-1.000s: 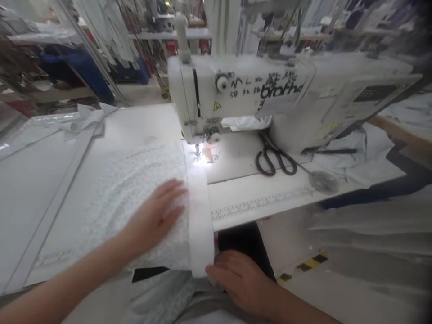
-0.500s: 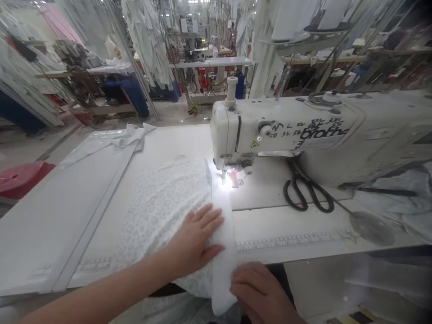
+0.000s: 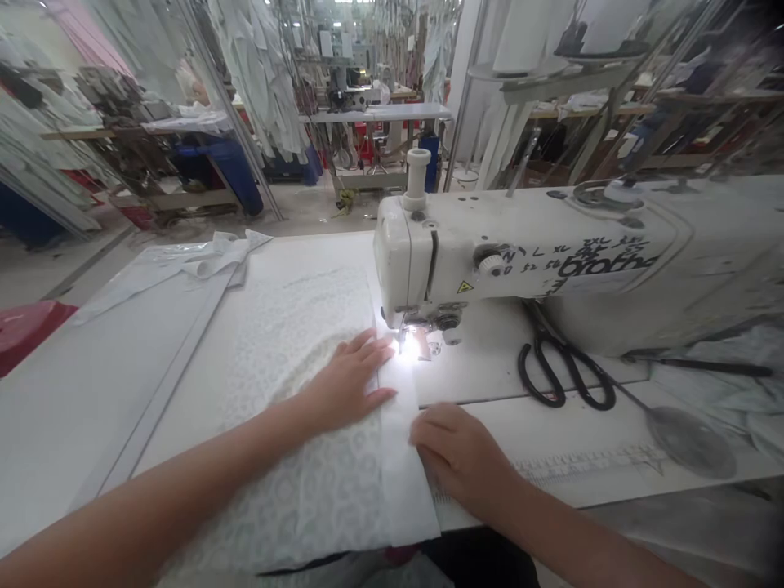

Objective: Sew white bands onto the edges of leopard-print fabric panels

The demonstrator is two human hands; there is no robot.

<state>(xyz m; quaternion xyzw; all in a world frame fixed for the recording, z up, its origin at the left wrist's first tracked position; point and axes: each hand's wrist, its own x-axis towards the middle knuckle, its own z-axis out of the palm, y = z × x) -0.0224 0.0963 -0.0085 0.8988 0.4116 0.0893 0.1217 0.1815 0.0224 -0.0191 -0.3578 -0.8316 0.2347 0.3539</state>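
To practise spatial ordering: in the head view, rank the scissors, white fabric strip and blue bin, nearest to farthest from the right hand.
1. White fabric strip, touched by the right hand.
2. Scissors, to its right.
3. Blue bin, far back left.

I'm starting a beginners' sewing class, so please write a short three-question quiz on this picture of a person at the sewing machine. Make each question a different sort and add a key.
1. True or false: the right hand holds the black scissors.
2. What does the left hand lie flat on? A. patterned white fabric B. a cardboard box C. a cushion
3. Fill in: the plain white strip lies along the fabric's ____ side.
Key: 1 false; 2 A; 3 right.
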